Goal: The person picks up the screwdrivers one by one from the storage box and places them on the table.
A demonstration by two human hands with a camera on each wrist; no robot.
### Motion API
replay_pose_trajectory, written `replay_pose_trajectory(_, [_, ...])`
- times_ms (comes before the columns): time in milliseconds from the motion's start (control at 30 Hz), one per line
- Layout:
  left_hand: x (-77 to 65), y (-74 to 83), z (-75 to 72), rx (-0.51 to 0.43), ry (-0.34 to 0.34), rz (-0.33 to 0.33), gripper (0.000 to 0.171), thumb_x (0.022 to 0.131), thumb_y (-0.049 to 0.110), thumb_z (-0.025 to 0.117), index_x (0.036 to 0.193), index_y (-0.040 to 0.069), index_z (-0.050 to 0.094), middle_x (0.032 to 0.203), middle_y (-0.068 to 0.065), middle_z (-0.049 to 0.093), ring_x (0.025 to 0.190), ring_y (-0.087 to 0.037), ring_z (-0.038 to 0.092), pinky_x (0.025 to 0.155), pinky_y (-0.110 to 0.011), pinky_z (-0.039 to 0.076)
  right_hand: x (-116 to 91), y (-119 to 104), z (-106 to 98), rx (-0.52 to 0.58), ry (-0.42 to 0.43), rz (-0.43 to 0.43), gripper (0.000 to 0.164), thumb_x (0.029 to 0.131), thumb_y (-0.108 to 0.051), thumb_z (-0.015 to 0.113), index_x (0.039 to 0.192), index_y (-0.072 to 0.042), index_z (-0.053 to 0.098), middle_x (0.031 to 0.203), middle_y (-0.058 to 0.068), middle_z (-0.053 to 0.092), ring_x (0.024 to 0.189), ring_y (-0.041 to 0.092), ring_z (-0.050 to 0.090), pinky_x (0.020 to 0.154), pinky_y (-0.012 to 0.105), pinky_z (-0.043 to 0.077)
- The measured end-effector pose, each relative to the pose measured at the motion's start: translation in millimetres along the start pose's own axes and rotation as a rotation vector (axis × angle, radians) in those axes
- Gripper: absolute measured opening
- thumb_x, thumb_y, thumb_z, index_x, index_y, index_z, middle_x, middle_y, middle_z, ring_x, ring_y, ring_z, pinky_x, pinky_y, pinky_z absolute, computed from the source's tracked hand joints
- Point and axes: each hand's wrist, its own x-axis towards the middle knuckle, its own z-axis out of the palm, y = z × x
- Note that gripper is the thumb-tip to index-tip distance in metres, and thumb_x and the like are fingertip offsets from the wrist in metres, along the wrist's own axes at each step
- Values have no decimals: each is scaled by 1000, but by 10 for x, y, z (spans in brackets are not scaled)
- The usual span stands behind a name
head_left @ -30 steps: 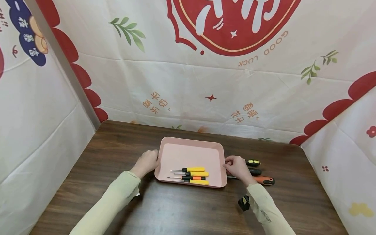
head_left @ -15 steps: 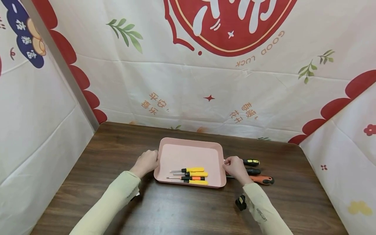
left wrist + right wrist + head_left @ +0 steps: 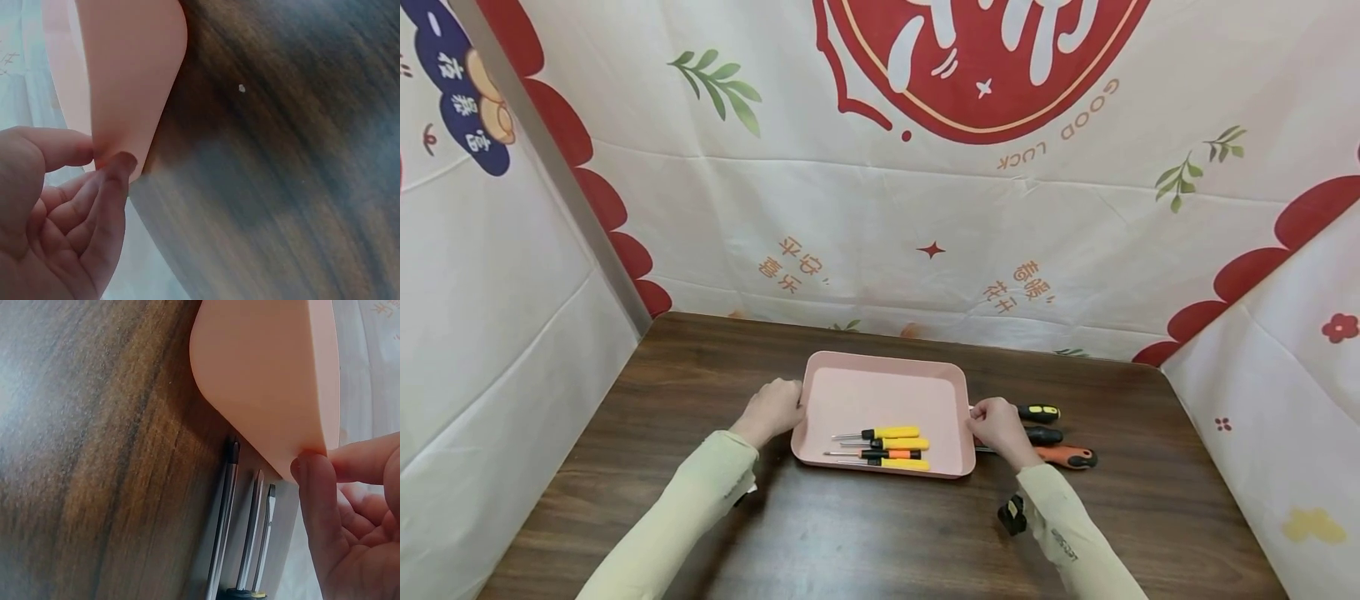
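Observation:
A shallow pink tray (image 3: pixel 880 387) lies across the middle of the table, gripped at both short ends. My left hand (image 3: pixel 772 410) pinches its left rim between thumb and forefinger, as the left wrist view shows. At the opposite end my right hand (image 3: pixel 1000 425) pinches the right rim the same way. Inside the tray, along its near side, several small screwdrivers lie in a row: yellow-handled ones (image 3: pixel 897 432) and one with a black and orange handle (image 3: pixel 904 454). Their shafts point left.
Three larger screwdrivers lie right of the tray, partly behind my right hand: a black and yellow one (image 3: pixel 1041 413), a black one (image 3: pixel 1045 436) and an orange and black one (image 3: pixel 1069 457). The brown wooden table (image 3: pixel 865 542) meets printed cloth walls (image 3: pixel 865 200) at the back.
My right wrist has shifted slightly left, and the right fingers sit more closely on the tray rim. The whole head view has drifted a little; the tray looks otherwise unmoved.

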Motion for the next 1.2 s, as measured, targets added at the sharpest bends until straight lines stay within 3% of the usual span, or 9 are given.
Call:
replay_pose_trajectory(200, [83, 121, -78, -2, 122, 60, 6, 78, 10, 61, 79, 5, 58, 71, -9, 60, 64, -26, 59, 54, -40, 46, -1, -18, -17, -1, -10, 14, 9, 76, -6, 61, 71, 0, 66, 57, 1, 57, 51, 11, 51, 50, 25, 42])
replay_pose_trajectory(367, [195, 325, -70, -118, 125, 198, 33, 78, 17, 68, 105, 0, 63, 96, -13, 66, 86, -27, 64, 74, -39, 49, -8, -40, -16, 7, -11, 18, 9, 76, -6, 61, 71, 1, 65, 56, 1, 56, 49, 10, 50, 49, 25, 42])
replay_pose_trajectory(467, [267, 457, -20, -188, 81, 275, 39, 77, 18, 70, 109, -3, 62, 103, -15, 66, 94, -26, 63, 82, -38, 48, -5, -38, -12, 0, -14, 22, 9, 77, -6, 61, 72, 0, 65, 57, 1, 56, 50, 11, 50, 50, 25, 42])
replay_pose_trajectory(533, [310, 545, 18, -213, 29, 306, 39, 78, 18, 70, 110, -2, 63, 105, -14, 65, 71, -18, 64, 70, -31, 50, -4, -32, -10, -10, -12, 19, 9, 77, -6, 61, 72, 0, 65, 57, 1, 56, 51, 11, 50, 51, 25, 42])
replay_pose_trajectory(667, [364, 674, 62, -225, -106, 322, 39, 79, 21, 69, 113, 3, 63, 108, -9, 65, 44, -8, 36, 58, -23, 41, 0, -24, -4, -16, -8, 15, 9, 76, -6, 61, 71, 0, 65, 57, 1, 56, 51, 12, 50, 51, 26, 42])
replay_pose_trajectory(700, [378, 693, 73, -232, -137, 325, 40, 79, 21, 69, 114, 3, 62, 109, -9, 65, 45, -7, 34, 57, -22, 40, 2, -24, -1, -13, -8, 16, 9, 76, -6, 60, 71, 0, 65, 57, 1, 56, 51, 12, 50, 51, 26, 42])
replay_pose_trajectory(833, [424, 735, 130, -292, -225, 319, 42, 78, 21, 71, 115, 4, 62, 112, -7, 63, 80, -12, 61, 78, -28, 47, 6, -30, 6, -2, -12, 22, 8, 76, -6, 60, 71, 0, 64, 57, 2, 55, 49, 11, 50, 49, 25, 41])
replay_pose_trajectory(900, [439, 755, 169, -320, -254, 310, 40, 78, 20, 71, 114, 5, 63, 111, -6, 64, 99, -14, 60, 83, -30, 47, 4, -32, 3, -1, -17, 22, 8, 76, -6, 60, 71, 0, 64, 56, 1, 54, 49, 11, 49, 48, 24, 41])
replay_pose_trajectory(1200, [468, 888, 333, -277, -295, 297, 29, 78, 21, 71, 104, 9, 69, 101, -1, 67, 91, -12, 61, 80, -27, 47, -11, -27, -7, 6, -1, 8, 8, 76, -4, 58, 70, 0, 63, 56, 1, 55, 47, 10, 49, 48, 24, 41])
